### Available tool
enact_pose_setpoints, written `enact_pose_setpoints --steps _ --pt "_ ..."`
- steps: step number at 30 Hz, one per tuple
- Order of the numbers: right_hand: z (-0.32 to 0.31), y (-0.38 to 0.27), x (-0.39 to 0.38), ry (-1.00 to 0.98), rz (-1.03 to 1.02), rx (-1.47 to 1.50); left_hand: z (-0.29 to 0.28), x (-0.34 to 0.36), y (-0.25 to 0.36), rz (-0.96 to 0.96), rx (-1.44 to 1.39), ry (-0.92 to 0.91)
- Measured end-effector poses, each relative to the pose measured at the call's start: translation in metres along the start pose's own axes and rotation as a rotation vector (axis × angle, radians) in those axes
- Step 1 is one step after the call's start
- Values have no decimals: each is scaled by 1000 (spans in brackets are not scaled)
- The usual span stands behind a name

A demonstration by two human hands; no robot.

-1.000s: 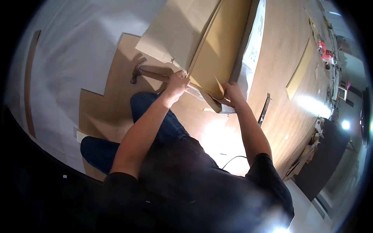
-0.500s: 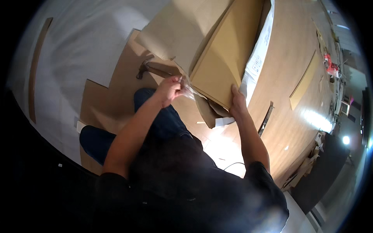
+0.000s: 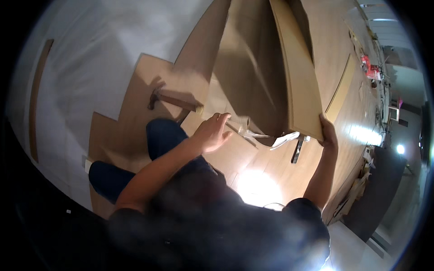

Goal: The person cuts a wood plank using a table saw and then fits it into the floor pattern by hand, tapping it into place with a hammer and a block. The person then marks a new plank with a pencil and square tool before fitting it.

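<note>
My right hand [image 3: 329,131] is closed on the near end of a long tan board [image 3: 300,90], which it holds tilted up beside the opened cardboard packaging [image 3: 246,54]. My left hand [image 3: 213,133] is open, fingers apart and slightly curled, just left of the torn clear plastic wrap [image 3: 247,132] at the package's near end. A hammer with a wooden handle [image 3: 172,99] lies on the laid planks [image 3: 135,90], beyond my bent knees [image 3: 160,135]. A dark metal bar [image 3: 297,151] lies on the floor below the board's end.
Pale underlay [image 3: 77,81] spreads to the left, with a narrow wooden strip [image 3: 38,99] on it. To the right are a loose tan plank [image 3: 339,90], a red object [image 3: 370,67], cardboard scraps [image 3: 355,192], a dark panel [image 3: 375,189] and a bright lamp [image 3: 400,149].
My right hand has lifted the board and moved it rightward, tilting it. My left hand has let go of the clear wrap and opened. The packaging has swung open.
</note>
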State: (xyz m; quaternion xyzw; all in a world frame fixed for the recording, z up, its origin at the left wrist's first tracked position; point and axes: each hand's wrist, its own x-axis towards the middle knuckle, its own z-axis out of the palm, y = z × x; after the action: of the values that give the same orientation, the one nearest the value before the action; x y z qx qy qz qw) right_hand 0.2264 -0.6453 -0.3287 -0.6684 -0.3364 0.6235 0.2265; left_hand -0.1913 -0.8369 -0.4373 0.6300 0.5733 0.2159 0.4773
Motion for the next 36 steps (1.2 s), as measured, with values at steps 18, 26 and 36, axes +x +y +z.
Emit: enact_pose_setpoints --steps 18,26,36 --pt "305 -14 72 -366 -254 516 -107 50 108 924 -701 1186" --pt "462 -72 130 -476 -181 714 -189 -60 53 458 141 1492" --pt "597 -19 112 -1159 285 851 -264 -346 -50 -299 -311 1824"
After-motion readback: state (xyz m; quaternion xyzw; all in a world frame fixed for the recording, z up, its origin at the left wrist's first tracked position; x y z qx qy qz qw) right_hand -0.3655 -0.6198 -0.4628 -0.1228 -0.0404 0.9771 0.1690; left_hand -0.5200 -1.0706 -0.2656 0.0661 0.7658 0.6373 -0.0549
